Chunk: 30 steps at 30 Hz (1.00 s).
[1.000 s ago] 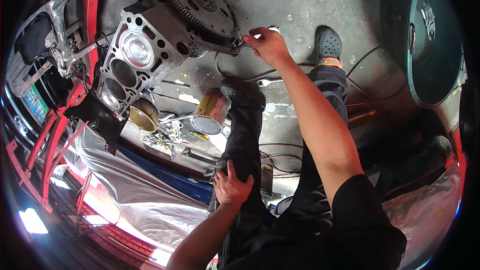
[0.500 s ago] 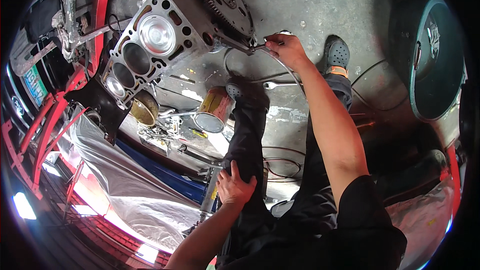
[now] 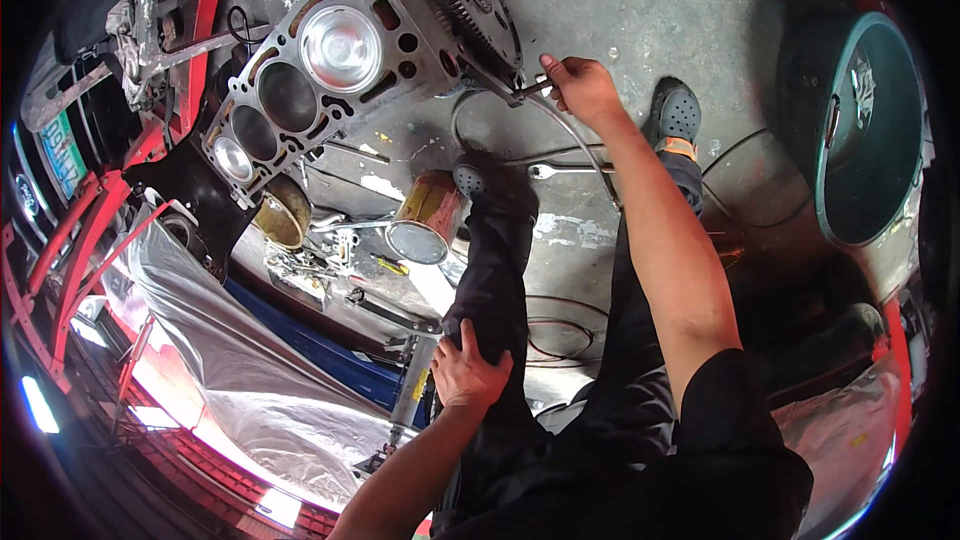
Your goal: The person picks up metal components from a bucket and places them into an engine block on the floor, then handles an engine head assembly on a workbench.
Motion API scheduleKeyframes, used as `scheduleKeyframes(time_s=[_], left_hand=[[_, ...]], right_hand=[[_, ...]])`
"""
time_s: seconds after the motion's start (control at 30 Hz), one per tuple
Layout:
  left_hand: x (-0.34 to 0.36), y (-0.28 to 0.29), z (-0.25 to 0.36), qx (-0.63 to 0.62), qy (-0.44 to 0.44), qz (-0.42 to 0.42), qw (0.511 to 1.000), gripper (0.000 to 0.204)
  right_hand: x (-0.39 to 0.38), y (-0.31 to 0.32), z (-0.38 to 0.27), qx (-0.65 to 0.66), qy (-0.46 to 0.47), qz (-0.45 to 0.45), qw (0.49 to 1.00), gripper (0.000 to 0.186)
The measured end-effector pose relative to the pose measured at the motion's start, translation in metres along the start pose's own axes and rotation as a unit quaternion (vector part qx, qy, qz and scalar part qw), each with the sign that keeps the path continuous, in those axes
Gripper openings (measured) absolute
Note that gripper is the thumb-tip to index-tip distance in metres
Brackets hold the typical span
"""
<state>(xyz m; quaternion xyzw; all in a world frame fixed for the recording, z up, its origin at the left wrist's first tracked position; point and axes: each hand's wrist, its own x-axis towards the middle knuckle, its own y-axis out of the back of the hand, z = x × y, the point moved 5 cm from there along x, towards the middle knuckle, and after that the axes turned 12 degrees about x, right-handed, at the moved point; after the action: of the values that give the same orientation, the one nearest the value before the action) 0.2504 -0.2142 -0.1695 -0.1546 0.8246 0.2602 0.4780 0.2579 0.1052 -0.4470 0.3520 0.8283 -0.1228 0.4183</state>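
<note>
While the engine block (image 3: 328, 92) takes up the upper left, toothed flywheel (image 3: 485, 15) at its end, the right hand (image 3: 585, 90) works by its corner.
Left hand (image 3: 470, 372) spread over the bent knee (image 3: 495, 315), seemingly gripping nothing; right hand nearer the block, fingers curled nearly closed, apparently pinching a dark rod (image 3: 533, 89). Rod lies left of fingertips, long axis running left, slightly down, toward that corner. Flywheel cut off at top; rod's gripped end hidden; can't tell if attached.

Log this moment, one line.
right hand: pinching short dark metal rod | near: grey metal engine block | left hand: open on black-trousered leg
</note>
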Motion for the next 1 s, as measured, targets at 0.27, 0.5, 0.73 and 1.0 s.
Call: scheduleKeyframes(time_s=[0.27, 0.5, 0.73, 1.0], left_hand=[[0.001, -0.005, -0.006, -0.012, -0.005, -0.022, 1.000, 0.087], [0.001, -0.007, -0.009, -0.010, -0.008, 0.029, 0.999, 0.085], [0.003, -0.001, -0.005, -0.014, -0.008, 0.006, 1.000, 0.085], [0.004, -0.005, -0.008, -0.028, -0.003, -0.034, 0.999, 0.086]], right_hand=[[0.002, -0.003, -0.004, -0.017, -0.048, -0.123, 0.991, 0.045], [0.001, -0.003, 0.003, 0.046, -0.130, -0.095, 0.986, 0.042], [0.002, -0.002, 0.020, 0.244, -0.036, -0.059, 0.967, 0.027], [-0.007, -0.009, 0.025, 0.145, -0.013, -0.002, 0.989, 0.030]])
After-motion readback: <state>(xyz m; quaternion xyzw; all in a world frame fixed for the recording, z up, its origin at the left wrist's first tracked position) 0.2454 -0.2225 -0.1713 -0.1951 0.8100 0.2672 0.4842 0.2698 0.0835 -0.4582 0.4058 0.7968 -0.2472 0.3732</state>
